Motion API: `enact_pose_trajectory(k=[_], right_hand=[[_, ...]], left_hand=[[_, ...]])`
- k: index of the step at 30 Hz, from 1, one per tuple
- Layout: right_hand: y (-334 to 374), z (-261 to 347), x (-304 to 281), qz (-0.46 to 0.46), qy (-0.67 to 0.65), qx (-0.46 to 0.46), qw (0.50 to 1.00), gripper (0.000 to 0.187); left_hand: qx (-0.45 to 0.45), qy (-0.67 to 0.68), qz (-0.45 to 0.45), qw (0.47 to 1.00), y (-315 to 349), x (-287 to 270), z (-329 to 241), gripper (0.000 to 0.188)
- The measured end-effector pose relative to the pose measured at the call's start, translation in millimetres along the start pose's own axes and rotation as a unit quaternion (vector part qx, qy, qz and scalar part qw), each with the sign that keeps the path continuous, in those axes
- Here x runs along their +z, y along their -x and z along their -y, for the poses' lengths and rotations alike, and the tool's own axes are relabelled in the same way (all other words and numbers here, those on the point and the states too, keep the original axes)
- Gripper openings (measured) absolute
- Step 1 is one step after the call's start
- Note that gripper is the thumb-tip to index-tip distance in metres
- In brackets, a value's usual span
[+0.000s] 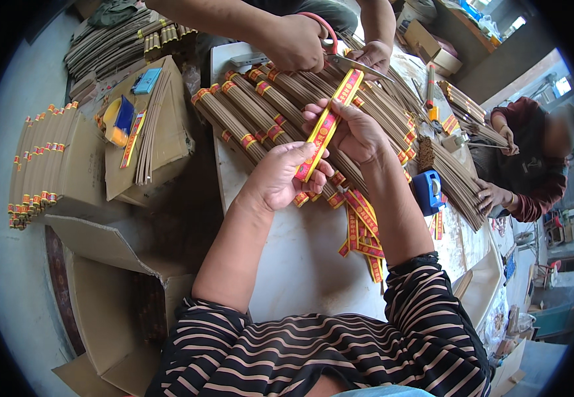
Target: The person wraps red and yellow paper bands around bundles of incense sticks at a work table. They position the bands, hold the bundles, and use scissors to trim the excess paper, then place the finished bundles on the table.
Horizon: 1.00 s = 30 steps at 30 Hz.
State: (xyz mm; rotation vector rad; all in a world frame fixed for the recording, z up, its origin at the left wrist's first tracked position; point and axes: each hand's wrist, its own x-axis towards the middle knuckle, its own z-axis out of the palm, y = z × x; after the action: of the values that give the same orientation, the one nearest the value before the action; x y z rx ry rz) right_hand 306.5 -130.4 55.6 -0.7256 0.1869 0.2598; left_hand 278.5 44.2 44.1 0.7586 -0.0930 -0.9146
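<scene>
My left hand [280, 175] and my right hand [353, 129] together hold a long red and yellow paper strip [323, 129] stretched above the white table [300, 264]. Under my hands lie several bundles of brown incense sticks [247, 119] bound with red and yellow bands. A pile of loose red and yellow strips [363, 231] lies on the table beside my right forearm. Across the table another person's hand [297, 43] holds red-handled scissors [340, 56] near the far end of my strip.
A blue tape dispenser [428, 190] stands right of my arm. A second person [532, 159] sits at the right with loose sticks [455, 178]. Cardboard boxes [161, 132] at the left carry banded bundles [36, 165], a yellow and blue dispenser [118, 119] and thin sticks. An open box [108, 291] is below.
</scene>
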Motion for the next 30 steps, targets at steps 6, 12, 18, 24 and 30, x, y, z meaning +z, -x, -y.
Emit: enact_pose_trajectory(k=[6, 12, 18, 24, 30], right_hand=[[0.2, 0.4, -2.9, -0.007, 0.011, -0.013, 1.000, 0.021], [-0.5, 2.1, 0.8, -0.018, -0.023, -0.009, 1.000, 0.022], [-0.1, 1.0, 3.5, -0.020, -0.019, -0.009, 1.000, 0.021], [3.0, 3.1, 5.2, -0.034, -0.033, -0.016, 0.999, 0.021], [-0.2, 0.8, 3.8, -0.032, -0.031, -0.013, 0.999, 0.020]], left_hand=[[0.012, -0.014, -0.005, 1.000, -1.0, 4.0, 2.4, 0.031], [0.021, -0.054, -0.002, 0.998, -3.6, 3.5, 7.1, 0.026], [0.017, -0.050, -0.015, 0.999, -2.3, 7.5, 8.1, 0.021], [0.036, -0.048, -0.018, 0.998, -3.0, 12.7, 10.5, 0.019], [0.042, -0.045, -0.021, 0.998, -1.4, 14.5, 10.0, 0.019]])
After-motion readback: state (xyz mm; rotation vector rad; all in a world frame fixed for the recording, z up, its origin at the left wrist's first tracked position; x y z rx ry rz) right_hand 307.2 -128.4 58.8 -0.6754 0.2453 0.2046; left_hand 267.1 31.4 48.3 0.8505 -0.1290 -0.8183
